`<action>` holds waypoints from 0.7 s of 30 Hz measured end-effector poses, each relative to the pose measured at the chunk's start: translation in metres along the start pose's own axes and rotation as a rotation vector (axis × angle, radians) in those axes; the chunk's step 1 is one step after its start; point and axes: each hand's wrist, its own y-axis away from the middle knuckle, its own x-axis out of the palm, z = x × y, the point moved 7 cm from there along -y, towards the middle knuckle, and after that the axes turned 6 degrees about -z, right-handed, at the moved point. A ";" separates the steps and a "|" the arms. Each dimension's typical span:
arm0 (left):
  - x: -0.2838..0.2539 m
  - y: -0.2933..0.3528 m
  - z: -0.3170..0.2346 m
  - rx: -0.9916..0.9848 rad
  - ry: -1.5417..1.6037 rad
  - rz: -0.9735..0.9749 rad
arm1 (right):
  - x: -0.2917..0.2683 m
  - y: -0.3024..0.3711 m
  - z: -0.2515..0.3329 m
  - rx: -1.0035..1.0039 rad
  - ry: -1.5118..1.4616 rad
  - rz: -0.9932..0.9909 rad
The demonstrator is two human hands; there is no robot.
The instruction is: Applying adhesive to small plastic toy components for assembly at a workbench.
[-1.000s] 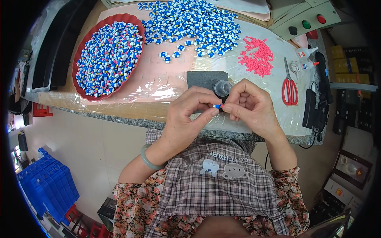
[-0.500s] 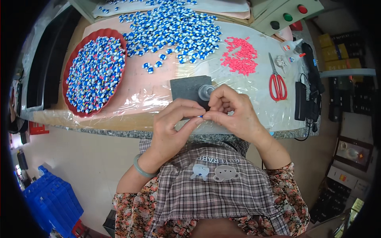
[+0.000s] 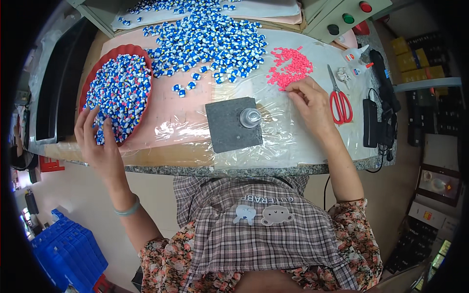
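Note:
My left hand [image 3: 100, 146] rests at the near rim of a round red scalloped tray [image 3: 151, 83]. Its fingers are spread over the heap of small blue, white and pink pieces [image 3: 118, 90] inside, with nothing visibly gripped. At the lower edge of a scattered pile of small flat pink pieces [image 3: 293, 63], my right hand [image 3: 311, 103] has its thumb and bent fingers close together. Whatever lies between those tips is too small to make out. Between the hands lies a dark grey square mat [image 3: 227, 134], bearing a small clear cup-like object [image 3: 250, 117].
A wide spread of blue-and-white pieces [image 3: 205, 44] covers the back of the table. Red-handled scissors [image 3: 341, 105], small glue bottles [image 3: 356, 52] and a black power adapter [image 3: 370, 122] lie on the right. A long black tray [image 3: 61, 83] stands at the far left.
My hands were together over the mat, pinching a tiny blue piece. They have parted: the left went to the red tray, the right to the pink pieces. That blue piece is no longer visible.

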 end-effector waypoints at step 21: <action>0.105 0.047 -0.049 0.015 0.292 0.322 | 0.024 -0.003 0.010 0.162 -0.311 0.187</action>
